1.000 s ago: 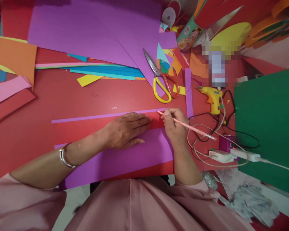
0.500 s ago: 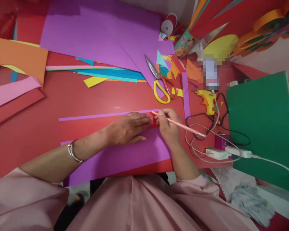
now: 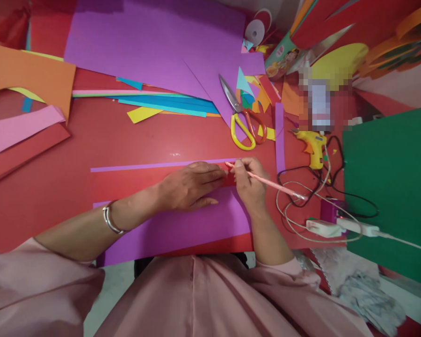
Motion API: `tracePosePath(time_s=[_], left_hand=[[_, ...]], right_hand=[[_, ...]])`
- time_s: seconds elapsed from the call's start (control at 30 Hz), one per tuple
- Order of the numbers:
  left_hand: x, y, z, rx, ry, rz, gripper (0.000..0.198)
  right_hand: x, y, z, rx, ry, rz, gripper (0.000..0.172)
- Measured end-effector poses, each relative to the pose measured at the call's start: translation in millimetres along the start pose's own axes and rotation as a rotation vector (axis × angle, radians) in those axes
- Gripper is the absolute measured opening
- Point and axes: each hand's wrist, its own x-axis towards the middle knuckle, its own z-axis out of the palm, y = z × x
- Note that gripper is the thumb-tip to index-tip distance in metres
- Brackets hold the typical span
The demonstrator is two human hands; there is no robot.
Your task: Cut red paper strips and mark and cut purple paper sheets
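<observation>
My left hand (image 3: 187, 187) lies flat, fingers stretched to the right, pressing on a red paper strip (image 3: 126, 185). Between the thumb and fingers of my right hand (image 3: 250, 182) is a slim pink pen (image 3: 275, 184), its tip at the strip's upper edge just beyond my left fingertips. Along that edge shows a narrow purple band (image 3: 136, 165). Below the red strip, a wider purple sheet (image 3: 182, 229) reaches toward the table's front edge, partly covered by my left forearm.
Scissors (image 3: 236, 107) with one yellow and one orange handle lie beyond my hands. A yellow glue gun (image 3: 315, 149), tangled cables (image 3: 284, 215) and a green board (image 3: 389, 187) are at the right. Large purple sheets (image 3: 154, 42) and coloured scraps cover the back; orange paper (image 3: 31, 77) lies left.
The whole view has shifted slightly, so most things appear a little farther right. Both hands and the pen keep nearly the same place on the red strip.
</observation>
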Motion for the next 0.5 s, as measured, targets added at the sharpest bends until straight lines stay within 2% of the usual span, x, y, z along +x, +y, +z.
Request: tracePosePath(time_s=[0.5], left_hand=[[-2.1, -0.4, 1.6, 0.001, -0.016, -0.018, 0.052]], right_hand=[[1.2, -1.1, -0.3, -0.020, 0.002, -0.007, 0.032]])
